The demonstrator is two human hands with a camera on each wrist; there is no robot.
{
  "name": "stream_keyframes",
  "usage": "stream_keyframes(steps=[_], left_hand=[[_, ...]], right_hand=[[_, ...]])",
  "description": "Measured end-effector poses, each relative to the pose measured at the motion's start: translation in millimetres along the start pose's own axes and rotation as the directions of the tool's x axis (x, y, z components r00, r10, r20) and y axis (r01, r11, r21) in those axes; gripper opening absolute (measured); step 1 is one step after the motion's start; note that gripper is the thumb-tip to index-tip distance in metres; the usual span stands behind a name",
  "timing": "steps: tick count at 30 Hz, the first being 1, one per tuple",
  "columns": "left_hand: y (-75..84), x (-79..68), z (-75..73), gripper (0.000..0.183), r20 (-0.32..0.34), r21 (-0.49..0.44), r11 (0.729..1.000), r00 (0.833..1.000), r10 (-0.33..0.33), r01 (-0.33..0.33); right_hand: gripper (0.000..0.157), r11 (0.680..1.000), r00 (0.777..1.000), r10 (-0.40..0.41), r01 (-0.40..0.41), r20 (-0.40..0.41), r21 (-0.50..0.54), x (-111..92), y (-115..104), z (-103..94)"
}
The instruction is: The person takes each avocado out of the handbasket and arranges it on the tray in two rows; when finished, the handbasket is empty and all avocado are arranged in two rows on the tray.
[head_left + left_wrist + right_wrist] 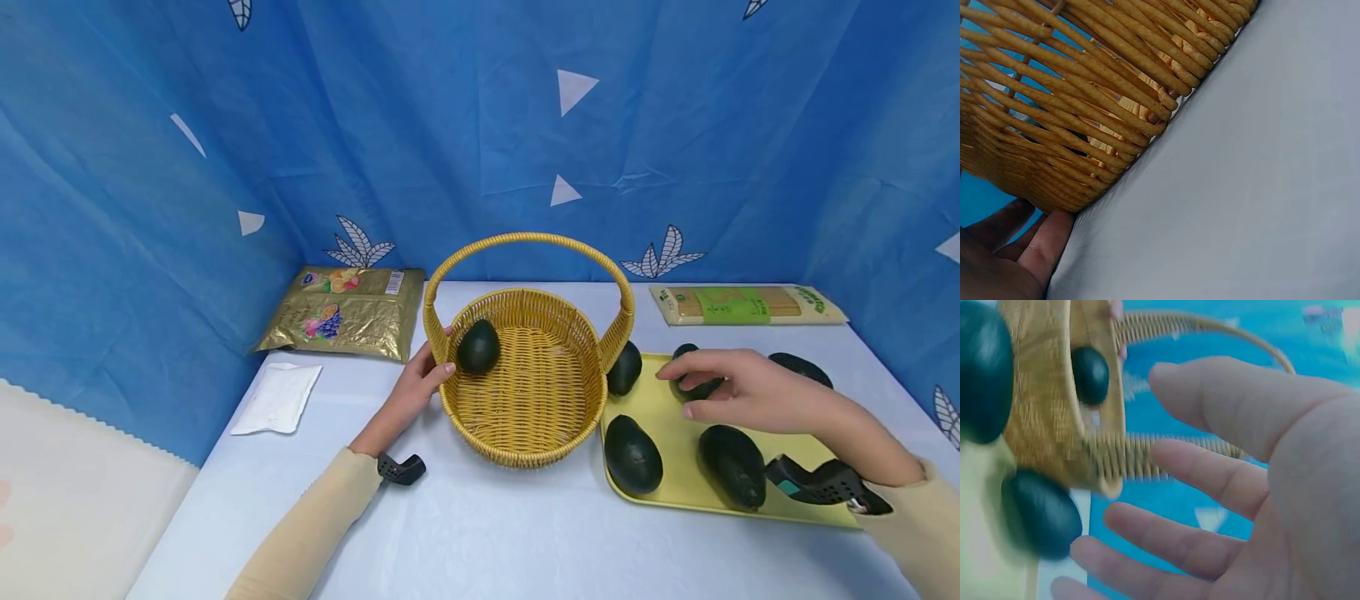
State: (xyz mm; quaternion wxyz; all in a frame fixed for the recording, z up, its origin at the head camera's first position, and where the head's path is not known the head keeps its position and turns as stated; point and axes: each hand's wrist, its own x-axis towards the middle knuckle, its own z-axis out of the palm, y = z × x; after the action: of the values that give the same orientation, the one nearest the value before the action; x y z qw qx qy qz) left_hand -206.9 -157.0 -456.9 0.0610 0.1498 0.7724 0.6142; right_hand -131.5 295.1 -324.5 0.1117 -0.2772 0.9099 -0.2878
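Note:
A yellow wicker basket (pixel 525 454) with a tall arched handle stands mid-table, and one dark green avocado (pixel 478 347) lies inside against its left wall. My left hand (pixel 415 390) holds the basket's left side by the handle base, thumb over the rim and fingers on the outer wall. Over the yellow tray (pixel 675 475) to the right hovers my right hand (pixel 768 398), fingers apart and nothing in them. Several avocados lie on that tray; one (pixel 692 383) is partly hidden under the right fingers, another (pixel 625 371) sits close to the basket.
A gold foil snack bag (pixel 345 312) lies at the back left, with a small white packet (pixel 277 398) in front of it. At the back right is a pack of dry noodles (pixel 746 306). A blue patterned cloth (pixel 480 125) hangs behind and beside the table.

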Motion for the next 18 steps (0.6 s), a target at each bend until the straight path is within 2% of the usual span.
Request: stream_keyframes(steps=[3,10,14,18], left_hand=[[-0.1,-0.5,-0.1,0.063,0.001,-0.007,1.0,1.0,-0.003,0.003],[0.4,0.9,0.5,0.063,0.008,0.002,1.0,1.0,0.0,0.0],[0.2,1.3,0.4,0.063,0.007,0.005,1.0,1.0,0.002,-0.003],[-1.5,0.9,-0.4,0.062,-0.001,0.011,1.0,1.0,0.003,-0.003]], right_hand=[[0.04,0.998,0.998,-0.053,0.052,0.043,0.034,16.2,-18.7,4.0],[0.041,0.993,0.987,-0.109,0.102,0.121,0.061,59.2,-54.4,23.0],[0.048,0.991,0.984,-0.134,0.134,0.119,0.004,86.6,-67.7,35.1],[0.053,0.992,0.988,-0.121,0.124,0.097,-0.023,115.4,-76.1,46.8]])
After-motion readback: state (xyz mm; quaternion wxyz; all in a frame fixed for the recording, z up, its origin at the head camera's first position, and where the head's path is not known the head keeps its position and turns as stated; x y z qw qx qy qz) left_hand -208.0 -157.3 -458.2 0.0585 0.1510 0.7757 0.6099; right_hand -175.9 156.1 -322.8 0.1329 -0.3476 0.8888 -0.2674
